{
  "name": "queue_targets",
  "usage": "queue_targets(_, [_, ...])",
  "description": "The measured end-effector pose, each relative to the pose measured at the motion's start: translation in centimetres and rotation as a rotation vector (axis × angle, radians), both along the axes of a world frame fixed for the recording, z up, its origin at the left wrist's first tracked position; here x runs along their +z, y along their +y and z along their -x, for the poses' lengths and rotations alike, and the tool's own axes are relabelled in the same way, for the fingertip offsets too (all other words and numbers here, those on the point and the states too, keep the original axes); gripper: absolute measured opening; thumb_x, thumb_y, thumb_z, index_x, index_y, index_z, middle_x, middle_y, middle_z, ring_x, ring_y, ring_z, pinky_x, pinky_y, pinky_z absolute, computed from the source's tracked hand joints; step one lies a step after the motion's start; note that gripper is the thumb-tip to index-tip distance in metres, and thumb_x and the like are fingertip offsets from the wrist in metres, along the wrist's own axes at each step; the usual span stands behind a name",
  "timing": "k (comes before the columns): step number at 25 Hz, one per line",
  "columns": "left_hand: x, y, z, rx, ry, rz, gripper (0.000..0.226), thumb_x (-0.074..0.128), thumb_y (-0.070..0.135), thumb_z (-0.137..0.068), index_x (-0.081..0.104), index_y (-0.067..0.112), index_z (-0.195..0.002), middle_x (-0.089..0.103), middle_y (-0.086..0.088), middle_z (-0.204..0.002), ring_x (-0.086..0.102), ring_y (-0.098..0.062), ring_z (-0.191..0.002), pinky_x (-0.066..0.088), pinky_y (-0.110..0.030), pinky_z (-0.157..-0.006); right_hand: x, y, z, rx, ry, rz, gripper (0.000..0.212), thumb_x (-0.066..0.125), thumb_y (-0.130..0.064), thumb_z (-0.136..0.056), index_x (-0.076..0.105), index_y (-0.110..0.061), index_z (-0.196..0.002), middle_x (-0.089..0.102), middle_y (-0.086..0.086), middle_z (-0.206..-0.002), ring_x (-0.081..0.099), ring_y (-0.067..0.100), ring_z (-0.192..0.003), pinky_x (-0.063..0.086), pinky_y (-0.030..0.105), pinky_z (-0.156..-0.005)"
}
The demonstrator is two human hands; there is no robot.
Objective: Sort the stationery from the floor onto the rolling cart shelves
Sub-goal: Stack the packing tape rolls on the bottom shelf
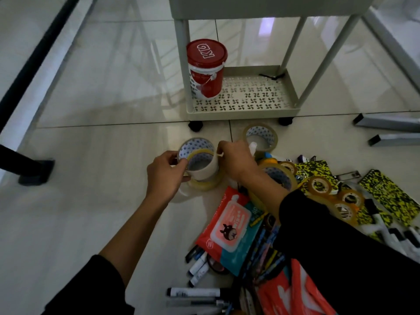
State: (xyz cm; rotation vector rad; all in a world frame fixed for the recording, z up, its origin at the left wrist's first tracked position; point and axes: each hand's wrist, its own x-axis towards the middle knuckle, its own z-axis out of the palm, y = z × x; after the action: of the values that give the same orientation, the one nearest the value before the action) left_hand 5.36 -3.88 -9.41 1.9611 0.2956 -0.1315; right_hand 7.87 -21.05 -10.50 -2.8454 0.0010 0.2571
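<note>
Cream-coloured masking tape (204,167) sits as the top roll in a small stack of tape rolls that the person holds between both hands just above the floor (91,144), in front of the rolling cart (241,108). The left hand (164,175) has its fingers curled round the near-left side of the stack, thumb on the upper rim; the right hand (234,159) pinches the far-right edge with curled fingers. A clear yellowish tape roll (205,184) lies beneath the cream one, and a roll with a dotted core (196,147) stands behind, touching or nearly touching them; whether it belongs to the held stack is hard to tell. The likely risk is that the rolls, loose on one another and gripped only from the sides, slide apart or drop as they are lifted toward the cart's bottom shelf, where a red canister (205,69) already takes up the left corner and could be knocked. The right forearm also passes over more tape rolls (318,185), a wipes pack (229,226) and markers (195,292) scattered on the floor, which a careless sweep could scatter further.
</note>
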Motion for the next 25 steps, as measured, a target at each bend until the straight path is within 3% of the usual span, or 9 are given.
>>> queue_targets(3, [-0.2, 0.6, 0.1, 0.017, 0.014, 0.011, 0.027, 0.059, 0.012, -0.088, 0.064, 0.005, -0.113, 0.067, -0.013, -0.103, 0.068, -0.024, -0.085, 0.06, -0.028, -0.063, 1.4, -1.0, 0.3, -0.068, 0.078, -0.231, 0.021, 0.053, -0.007, -0.09, 0.061, -0.01, -0.109, 0.068, 0.012, -0.098, 0.065, 0.027, -0.093, 0.05, 0.046, -0.089])
queue_targets(7, [-0.4, 0.6, 0.7, 0.015, 0.02, 0.016, 0.025, 0.06, 0.012, -0.087, 0.065, 0.004, -0.11, 0.066, -0.014, -0.101, 0.069, -0.024, -0.083, 0.06, -0.028, -0.063, 5.3, -4.2, 3.1, -0.199, 0.009, -0.584, 0.016, 0.056, -0.001, -0.09, 0.061, -0.002, -0.105, 0.067, 0.013, -0.082, 0.068, 0.018, -0.059, 0.059, 0.03, -0.057])
queue_targets(10, [-0.4, 0.0, 0.7, -0.007, 0.024, 0.016, 0.025, 0.061, 0.013, -0.088, 0.065, 0.004, -0.111, 0.067, -0.013, -0.102, 0.069, -0.026, -0.084, 0.06, -0.028, -0.063, 7.2, -6.4, 4.8, -0.225, -0.123, -0.487, 0.009, 0.061, -0.008, -0.086, 0.065, -0.008, -0.095, 0.069, 0.006, -0.077, 0.061, 0.011, -0.051, 0.055, 0.023, -0.051])
queue_targets(13, [-0.3, -0.6, 0.5, -0.031, 0.023, -0.001, 0.028, 0.061, 0.014, -0.089, 0.064, 0.003, -0.114, 0.066, -0.012, -0.103, 0.068, -0.025, -0.085, 0.06, -0.027, -0.064, 7.1, -8.7, 5.9, -0.205, -0.04, -0.232, 0.015, 0.065, -0.026, -0.086, 0.066, -0.014, -0.096, 0.069, 0.005, -0.088, 0.062, 0.017, -0.073, 0.054, 0.033, -0.071])
queue_targets(16, [-0.4, -0.8, 0.5, -0.031, 0.018, -0.014, 0.027, 0.061, 0.014, -0.088, 0.064, 0.004, -0.113, 0.066, -0.011, -0.101, 0.068, -0.025, -0.085, 0.06, -0.031, -0.068, 5.7, -10.4, 7.0, -0.181, 0.063, 0.002, 0.033, 0.065, -0.036, -0.085, 0.06, -0.018, -0.112, 0.062, 0.011, -0.107, 0.058, 0.028, -0.099, 0.049, 0.039, -0.084])
queue_targets(19, [-0.6, -1.0, 0.4, -0.03, 0.019, -0.036, 0.026, 0.062, 0.014, -0.088, 0.064, 0.003, -0.112, 0.066, -0.01, -0.098, 0.068, -0.025, -0.083, 0.059, -0.033, -0.071, 5.1, -10.2, 7.7, -0.158, 0.074, 0.007, 0.037, 0.063, -0.037, -0.087, 0.058, -0.016, -0.117, 0.054, 0.012, -0.111, 0.054, 0.03, -0.104, 0.047, 0.039, -0.086])
queue_targets(22, [-0.7, -1.1, 0.2, -0.029, 0.012, -0.053, 0.027, 0.062, 0.015, -0.088, 0.065, 0.003, -0.113, 0.066, -0.009, -0.098, 0.068, -0.024, -0.082, 0.059, -0.034, -0.071, 5.3, -8.2, 7.7, -0.128, -0.067, -0.039, 0.026, 0.06, -0.029, -0.088, 0.061, -0.013, -0.108, 0.055, 0.011, -0.103, 0.055, 0.028, -0.096, 0.047, 0.036, -0.079])
queue_targets(25, [-0.9, -1.1, 0.1, -0.039, 0.007, -0.078, 0.029, 0.061, 0.017, -0.089, 0.065, 0.004, -0.114, 0.066, -0.008, -0.099, 0.068, -0.022, -0.078, 0.06, -0.035, -0.07, 5.6, -5.4, 6.9, -0.088, -0.137, -0.219, 0.021, 0.06, -0.025, -0.089, 0.065, -0.011, -0.104, 0.063, 0.007, -0.1, 0.06, 0.02, -0.087, 0.05, 0.033, -0.076])
